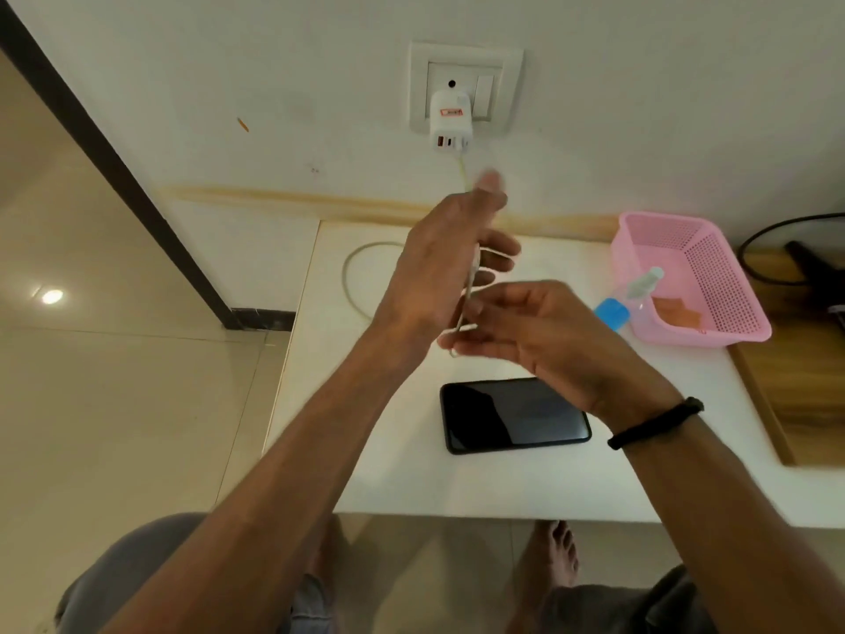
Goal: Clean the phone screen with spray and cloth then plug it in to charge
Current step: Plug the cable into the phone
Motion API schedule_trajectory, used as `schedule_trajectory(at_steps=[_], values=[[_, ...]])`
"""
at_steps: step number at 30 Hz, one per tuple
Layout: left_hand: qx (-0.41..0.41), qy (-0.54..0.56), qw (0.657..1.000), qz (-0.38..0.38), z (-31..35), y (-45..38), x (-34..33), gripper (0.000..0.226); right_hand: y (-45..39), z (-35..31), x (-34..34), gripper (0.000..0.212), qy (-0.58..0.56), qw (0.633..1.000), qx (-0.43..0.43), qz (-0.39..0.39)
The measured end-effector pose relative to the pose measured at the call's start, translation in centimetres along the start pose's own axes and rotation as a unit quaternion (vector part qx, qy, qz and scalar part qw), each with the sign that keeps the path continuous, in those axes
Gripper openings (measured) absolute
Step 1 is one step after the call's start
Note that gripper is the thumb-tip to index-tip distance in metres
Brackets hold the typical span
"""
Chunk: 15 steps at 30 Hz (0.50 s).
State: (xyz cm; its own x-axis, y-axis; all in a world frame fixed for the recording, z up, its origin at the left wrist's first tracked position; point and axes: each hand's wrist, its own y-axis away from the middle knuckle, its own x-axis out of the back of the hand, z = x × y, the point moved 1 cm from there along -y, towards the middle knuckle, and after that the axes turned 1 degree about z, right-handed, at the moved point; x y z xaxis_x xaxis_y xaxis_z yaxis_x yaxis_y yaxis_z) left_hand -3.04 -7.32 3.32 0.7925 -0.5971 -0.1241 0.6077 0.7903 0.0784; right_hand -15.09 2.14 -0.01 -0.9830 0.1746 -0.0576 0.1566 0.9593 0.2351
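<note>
A black phone (512,416) lies flat, screen up, on the white table (411,478). Above it both my hands hold a white charging cable (350,279). My left hand (439,263) is raised with the cable running through its fingers. My right hand (535,327) pinches the cable's free end just below it. The cable loops on the table at the left and runs up to a white charger (450,125) plugged into the wall socket. A spray bottle (633,297) with a blue label leans on the pink basket (713,322), where an orange cloth (676,315) lies.
The table's left edge drops to a tiled floor. A wooden surface (804,372) adjoins at the right, with a black cable (754,240) on it. The wall stands close behind the table. My knees and a bare foot (555,555) show below the front edge.
</note>
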Motion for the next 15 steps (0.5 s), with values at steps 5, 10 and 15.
schedule_trajectory(at_steps=[5, 10, 15], values=[[0.026, 0.005, 1.000, -0.006, -1.0, 0.0, -0.2, 0.050, 0.2, -0.1, 0.3, 0.029, -0.027, 0.998, 0.044, 0.032], [0.007, -0.068, 0.997, 0.022, -1.4, 0.0, 0.5, 0.024, 0.6, 0.2, 0.1, 0.023, -0.014, 0.998, 0.043, 0.053], [-0.082, -0.176, 0.981, 0.017, -1.7, 0.0, 0.5, 0.020, 1.6, 1.0, 1.7, 0.073, 0.512, 0.850, -0.116, 0.039]])
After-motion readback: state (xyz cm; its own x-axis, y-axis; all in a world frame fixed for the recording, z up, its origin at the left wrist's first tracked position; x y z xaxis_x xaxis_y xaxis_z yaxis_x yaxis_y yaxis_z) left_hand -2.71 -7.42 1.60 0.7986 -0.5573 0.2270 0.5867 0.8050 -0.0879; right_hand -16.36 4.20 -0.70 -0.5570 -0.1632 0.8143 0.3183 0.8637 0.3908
